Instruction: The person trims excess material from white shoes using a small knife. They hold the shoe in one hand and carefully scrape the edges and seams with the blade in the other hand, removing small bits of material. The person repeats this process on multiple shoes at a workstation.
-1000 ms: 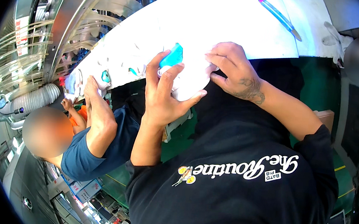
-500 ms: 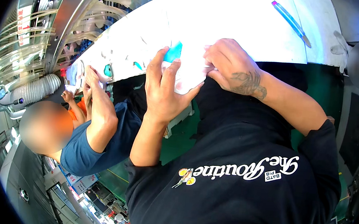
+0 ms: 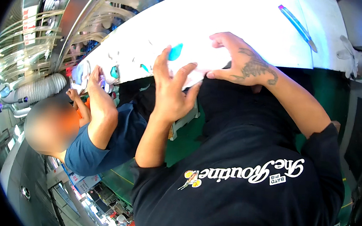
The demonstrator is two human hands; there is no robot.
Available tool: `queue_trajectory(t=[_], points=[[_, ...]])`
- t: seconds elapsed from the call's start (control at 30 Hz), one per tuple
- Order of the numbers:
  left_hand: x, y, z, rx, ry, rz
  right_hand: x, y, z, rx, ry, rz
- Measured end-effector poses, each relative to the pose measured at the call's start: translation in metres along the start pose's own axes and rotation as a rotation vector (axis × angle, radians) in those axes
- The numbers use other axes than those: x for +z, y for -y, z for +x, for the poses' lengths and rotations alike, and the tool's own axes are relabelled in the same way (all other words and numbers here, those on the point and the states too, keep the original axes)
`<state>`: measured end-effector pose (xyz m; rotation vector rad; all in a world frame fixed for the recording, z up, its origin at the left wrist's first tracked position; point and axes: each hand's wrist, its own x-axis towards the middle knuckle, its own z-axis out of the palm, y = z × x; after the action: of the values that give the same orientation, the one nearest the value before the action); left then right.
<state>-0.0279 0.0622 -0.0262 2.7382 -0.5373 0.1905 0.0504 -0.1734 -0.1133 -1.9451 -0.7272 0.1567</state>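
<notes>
A washed-out white piece (image 3: 196, 77) lies between the thumb and fingers of my left hand (image 3: 172, 93) at the table's near edge. The fingers are spread around the piece; glare hides its kind and outline. Just beyond my left fingertips there is a flat bright blue patch (image 3: 176, 52); I cannot tell whether it belongs to the piece. On the right side of the white piece, my right hand (image 3: 247, 65) is open, its thumb and fingers stretched wide apart. Whether it touches the piece is hard to tell in the glare.
A blue craft knife (image 3: 298, 28) lies on the white table (image 3: 258, 16) at the far right. White gloves (image 3: 347, 51) lie by the right edge. Small teal pieces (image 3: 115, 72) are at the left, near a co-worker's arm (image 3: 100, 101). Clear tubes (image 3: 37, 36) hang beyond.
My right hand has opened from a pinch, its thumb and fingers now apart. My left hand stays around the white piece and has shifted slightly right in view.
</notes>
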Motion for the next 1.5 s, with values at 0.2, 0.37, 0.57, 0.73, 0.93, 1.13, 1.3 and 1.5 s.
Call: queue_trajectory(t=[0.2,0.37,0.57,0.73,0.93,1.13,1.3,1.5], points=[[0.009,-0.004,-0.003,0.034,-0.058,0.006,0.006,-0.005,-0.011,0.048,-0.034,0.106],[0.010,-0.005,-0.002,0.075,-0.099,0.001,0.011,-0.001,-0.015,0.120,-0.071,0.129],[0.010,-0.006,-0.002,0.139,-0.109,0.013,0.022,-0.002,-0.021,0.120,-0.154,0.245],[0.007,-0.001,-0.005,0.134,-0.122,0.079,0.006,0.002,-0.010,0.194,-0.037,0.156],[0.004,-0.006,0.013,0.142,-0.137,0.034,-0.001,-0.005,-0.004,0.206,0.008,0.199],[0.004,-0.027,0.016,0.118,-0.131,0.109,0.010,-0.013,-0.012,0.114,-0.080,0.142],[0.000,-0.029,0.019,0.186,-0.080,0.149,0.017,-0.010,-0.018,0.057,-0.170,0.077],[-0.003,-0.031,0.024,0.208,-0.059,0.180,0.010,0.004,-0.021,0.135,-0.152,0.096]])
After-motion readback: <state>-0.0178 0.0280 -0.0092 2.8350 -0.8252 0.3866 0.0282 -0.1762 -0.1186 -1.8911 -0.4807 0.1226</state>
